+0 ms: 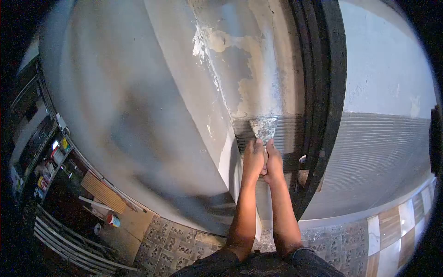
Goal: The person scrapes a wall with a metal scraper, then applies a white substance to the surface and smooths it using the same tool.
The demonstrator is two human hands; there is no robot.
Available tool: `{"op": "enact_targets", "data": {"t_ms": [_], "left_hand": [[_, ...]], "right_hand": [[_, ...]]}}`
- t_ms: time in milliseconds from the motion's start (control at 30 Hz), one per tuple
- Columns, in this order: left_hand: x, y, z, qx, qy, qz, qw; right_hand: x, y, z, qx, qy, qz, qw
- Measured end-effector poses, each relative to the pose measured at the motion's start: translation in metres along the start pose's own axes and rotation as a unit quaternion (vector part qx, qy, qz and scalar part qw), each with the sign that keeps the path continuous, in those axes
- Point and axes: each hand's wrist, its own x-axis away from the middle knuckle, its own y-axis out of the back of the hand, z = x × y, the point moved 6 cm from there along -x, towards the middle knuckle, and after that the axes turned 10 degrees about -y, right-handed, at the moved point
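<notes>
My left hand [253, 161] and my right hand [274, 164] are side by side, both closed around the handle of a putty knife [265, 124]. Its wide blade is stained and points up against the wall, at the upper edge of a dark ribbed band [290, 131]. Most of the handle is hidden by my fingers. Above the blade, the wall [233, 67] has peeling paint, with bare patches and a white flaked line.
A dark door frame [320, 92] stands just right of my hands. A smooth grey panel [115, 115] fills the left. Beyond it are cluttered shelves [53, 161] and a bucket [113, 220]. Patterned tiles [168, 244] cover the floor below.
</notes>
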Motion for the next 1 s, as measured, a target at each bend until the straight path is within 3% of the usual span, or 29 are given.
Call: {"op": "enact_targets", "data": {"t_ms": [167, 300, 400, 567, 700, 867, 1000], "left_hand": [[-0.007, -0.007, 0.024, 0.025, -0.026, -0.021, 0.999], [0.000, -0.006, 0.009, 0.038, 0.026, -0.005, 0.999], [0.005, -0.004, -0.006, -0.003, 0.016, -0.011, 1.000], [0.003, -0.010, 0.009, 0.056, 0.007, -0.020, 0.998], [0.009, -0.007, -0.006, 0.048, 0.059, -0.007, 0.997], [0.006, -0.006, 0.003, 0.038, 0.002, -0.019, 0.999], [0.007, -0.005, 0.006, 0.066, 0.031, -0.019, 0.997]], "right_hand": [[0.004, 0.000, 0.003, 0.025, -0.017, -0.003, 1.000], [0.001, 0.001, 0.001, 0.024, -0.020, -0.034, 0.999], [0.001, 0.004, 0.002, 0.010, -0.014, -0.024, 1.000], [0.005, 0.003, 0.002, 0.019, -0.022, -0.011, 1.000], [0.000, 0.006, -0.002, 0.020, -0.031, -0.002, 0.999], [-0.003, 0.008, -0.006, 0.003, -0.025, 0.001, 1.000], [-0.003, 0.006, -0.007, 0.006, -0.015, -0.007, 1.000]]}}
